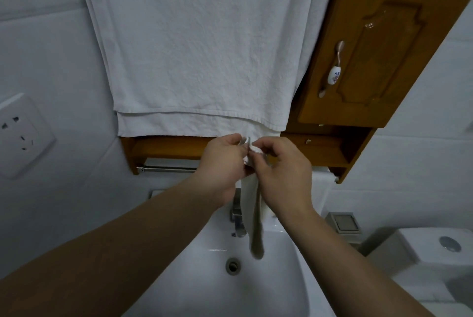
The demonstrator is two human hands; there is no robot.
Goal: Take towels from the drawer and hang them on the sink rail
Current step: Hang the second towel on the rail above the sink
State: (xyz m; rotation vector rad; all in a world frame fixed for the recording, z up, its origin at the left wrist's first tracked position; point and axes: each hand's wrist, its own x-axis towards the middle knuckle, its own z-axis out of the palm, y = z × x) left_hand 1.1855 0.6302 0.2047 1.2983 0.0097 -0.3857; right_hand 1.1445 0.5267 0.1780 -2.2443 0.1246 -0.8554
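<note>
A small white towel (pixel 252 204) hangs down in a narrow fold between my hands, its lower end dangling over the white sink (pixel 204 278). My left hand (pixel 225 163) and my right hand (pixel 281 171) both pinch its top edge, close together, in front of the chrome rail (pixel 166 169) under the wooden shelf (pixel 163 148). Another white towel (pixel 320 188) is draped on the rail at its right end. A large white towel (pixel 199 48) hangs above, covering the wall over the shelf.
A wooden cabinet (pixel 378 48) with a ceramic handle (pixel 332 71) is at the upper right. The chrome tap (pixel 238 217) stands behind the basin. A wall socket (pixel 20 135) is at the left, a toilet cistern (pixel 435 247) at the right.
</note>
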